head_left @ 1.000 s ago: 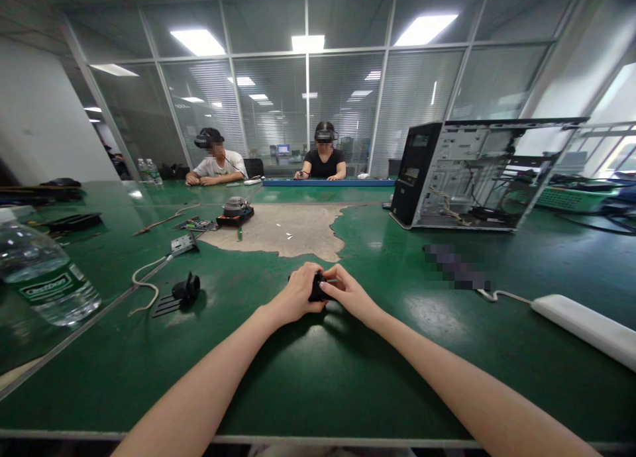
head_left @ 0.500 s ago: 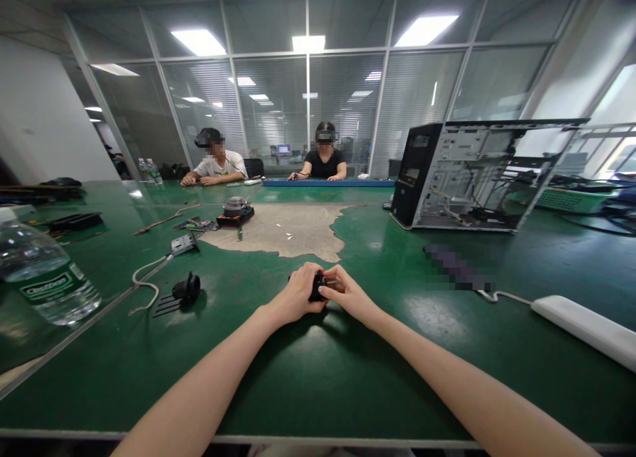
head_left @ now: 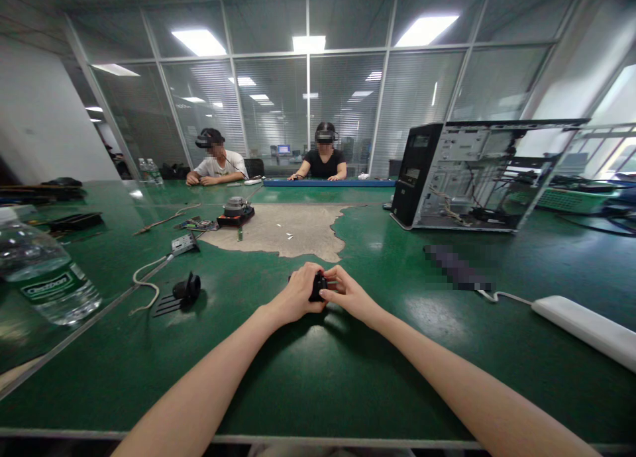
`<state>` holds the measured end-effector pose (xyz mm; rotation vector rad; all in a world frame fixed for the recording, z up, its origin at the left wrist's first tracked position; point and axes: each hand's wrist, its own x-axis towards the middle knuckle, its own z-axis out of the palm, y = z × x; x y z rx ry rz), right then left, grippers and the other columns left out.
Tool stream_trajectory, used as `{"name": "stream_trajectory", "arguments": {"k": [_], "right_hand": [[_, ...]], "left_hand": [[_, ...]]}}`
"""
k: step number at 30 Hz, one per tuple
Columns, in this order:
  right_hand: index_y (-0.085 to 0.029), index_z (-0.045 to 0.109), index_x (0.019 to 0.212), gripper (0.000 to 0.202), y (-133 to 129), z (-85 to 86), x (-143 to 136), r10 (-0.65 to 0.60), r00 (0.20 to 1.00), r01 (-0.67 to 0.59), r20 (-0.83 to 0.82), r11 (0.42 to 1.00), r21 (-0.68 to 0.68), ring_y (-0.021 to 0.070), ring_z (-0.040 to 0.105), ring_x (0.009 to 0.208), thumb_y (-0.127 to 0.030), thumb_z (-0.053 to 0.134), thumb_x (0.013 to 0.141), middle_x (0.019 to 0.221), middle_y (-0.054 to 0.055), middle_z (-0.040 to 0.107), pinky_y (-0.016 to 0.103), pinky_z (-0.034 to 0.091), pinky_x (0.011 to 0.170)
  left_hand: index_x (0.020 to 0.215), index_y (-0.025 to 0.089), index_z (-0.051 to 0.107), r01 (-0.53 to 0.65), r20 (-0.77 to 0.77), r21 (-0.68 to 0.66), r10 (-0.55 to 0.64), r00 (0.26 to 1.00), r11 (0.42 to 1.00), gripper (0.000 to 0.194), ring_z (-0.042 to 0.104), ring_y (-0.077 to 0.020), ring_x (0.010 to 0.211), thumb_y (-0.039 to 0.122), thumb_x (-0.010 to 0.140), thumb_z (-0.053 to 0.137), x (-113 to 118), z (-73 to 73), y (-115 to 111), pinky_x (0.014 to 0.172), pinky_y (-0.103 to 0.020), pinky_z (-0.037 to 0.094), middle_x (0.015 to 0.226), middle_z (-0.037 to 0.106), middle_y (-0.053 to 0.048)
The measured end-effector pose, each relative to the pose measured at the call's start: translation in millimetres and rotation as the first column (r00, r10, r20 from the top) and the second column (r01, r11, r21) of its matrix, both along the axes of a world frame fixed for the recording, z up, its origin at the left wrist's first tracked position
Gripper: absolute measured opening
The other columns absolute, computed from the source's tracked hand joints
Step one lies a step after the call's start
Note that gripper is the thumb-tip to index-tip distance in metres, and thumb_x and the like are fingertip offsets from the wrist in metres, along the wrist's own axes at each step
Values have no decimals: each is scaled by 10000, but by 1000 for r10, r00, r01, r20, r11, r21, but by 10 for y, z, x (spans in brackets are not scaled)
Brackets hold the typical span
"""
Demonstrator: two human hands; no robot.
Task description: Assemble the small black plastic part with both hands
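Observation:
Both hands meet over the green table, around a small black plastic part (head_left: 318, 289). My left hand (head_left: 297, 290) wraps over it from the left, fingers closed on it. From the right, my right hand (head_left: 348, 294) pinches its side with thumb and fingertips. Fingers cover most of the part, so its exact kind does not show. To the left lies another black plastic piece (head_left: 187, 287) with a round collar and several thin prongs.
An opened computer case (head_left: 462, 179) stands at the right. Nearby are a blurred purple object (head_left: 456, 267) and a white power strip (head_left: 581, 331). At left are a water bottle (head_left: 50, 278) and a metal bracket (head_left: 183, 244) with cable. Two people sit across the table.
My hands stay almost in place around the black part; the right thumb has shifted very slightly. Across the table, the person at left has moved their hands a little.

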<state>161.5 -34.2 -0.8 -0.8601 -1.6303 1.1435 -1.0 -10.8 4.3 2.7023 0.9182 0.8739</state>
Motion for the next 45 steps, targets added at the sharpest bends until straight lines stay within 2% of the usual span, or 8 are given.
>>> {"name": "stream_trajectory", "arguments": {"k": [4, 10, 17, 22, 27, 34, 40, 45], "right_hand": [[-197, 469, 830, 203, 21, -17, -14, -45, 999, 45, -13, 999, -11, 129, 553, 777, -354, 557, 736, 844, -3, 531, 297, 451, 721], [-196, 485, 942, 290, 82, -73, 2, -111, 993, 112, 33, 993, -31, 153, 543, 832, -363, 570, 720, 895, 29, 546, 325, 444, 756], [-198, 472, 842, 270, 7, 26, 12, 18, 999, -19, -37, 1000, -23, 151, 561, 843, -302, 643, 660, 881, -4, 530, 316, 432, 772], [-194, 475, 802, 208, 26, 5, -3, -44, 998, 44, -34, 999, -17, 133, 557, 751, -346, 584, 710, 791, -14, 534, 298, 436, 715], [-198, 477, 892, 279, 80, -57, 5, -108, 994, 108, 1, 994, -34, 154, 542, 845, -331, 610, 685, 881, 20, 543, 331, 430, 776], [-199, 474, 851, 270, 26, 5, 14, 3, 1000, -3, -10, 999, -50, 148, 558, 829, -320, 631, 667, 887, 7, 556, 306, 444, 740], [-188, 492, 783, 224, 35, 13, 2, -93, 996, 93, -12, 995, -23, 131, 561, 725, -368, 592, 692, 794, -10, 557, 295, 443, 697], [-186, 511, 922, 290, 87, -51, 28, -116, 993, 117, 37, 992, -45, 156, 559, 829, -364, 582, 704, 897, 34, 575, 334, 441, 770]], "left_hand": [[1083, 188, 326, 6, 12, 2, -6, 1000, 1000, 545, 438, -223, 928, 233, 626, 620, -3, -2, 2, 803, -367, 372, 1034, 426, -67], [1100, 192, 325, 10, 25, 0, -10, 1000, 1000, 561, 437, -225, 938, 247, 629, 623, -4, -3, 14, 810, -369, 369, 1044, 424, -69], [1085, 189, 329, 1, 15, -3, -1, 1000, 1000, 535, 444, -217, 904, 241, 634, 613, -5, -10, 15, 790, -369, 376, 1024, 429, -64], [1098, 196, 317, 6, 22, 2, -6, 1000, 1000, 575, 440, -227, 931, 245, 620, 632, -3, -12, 16, 801, -376, 372, 1040, 426, -66], [1099, 192, 325, 7, 28, -2, -7, 1000, 1000, 565, 444, -225, 928, 248, 624, 626, -4, -20, 28, 802, -376, 373, 1038, 428, -69], [1090, 198, 333, 1, 26, 6, -1, 1000, 1000, 544, 454, -220, 915, 250, 629, 618, 0, -25, 24, 793, -374, 381, 1018, 434, -60], [1084, 188, 330, -4, 24, 5, 4, 1000, 1000, 544, 448, -221, 913, 249, 628, 621, -1, -10, 13, 794, -374, 379, 1020, 433, -63], [1092, 195, 319, 2, 21, -3, -2, 1000, 1000, 551, 440, -226, 934, 253, 633, 619, -3, 4, 9, 806, -377, 373, 1034, 426, -66]]}}
